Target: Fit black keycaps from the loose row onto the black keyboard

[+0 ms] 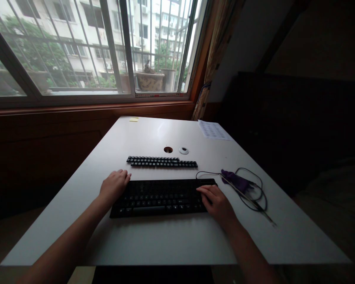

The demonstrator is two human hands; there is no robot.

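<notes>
A black keyboard lies on the white table in front of me. Its upper part looks bare of keycaps, while the lower rows still carry theirs. My left hand grips the keyboard's upper left edge with bent fingers. At the right end, over the number pad, my right hand has its fingers drawn together and pointing left; whatever is between them is hidden. Behind the keyboard, loose black keycaps stand lined up in rows.
On the right lie a purple cloth, a looped black cable and a thin brush-like stick. Further back are a round table hole, its white cover, printed paper and yellow notes. A barred window stands beyond.
</notes>
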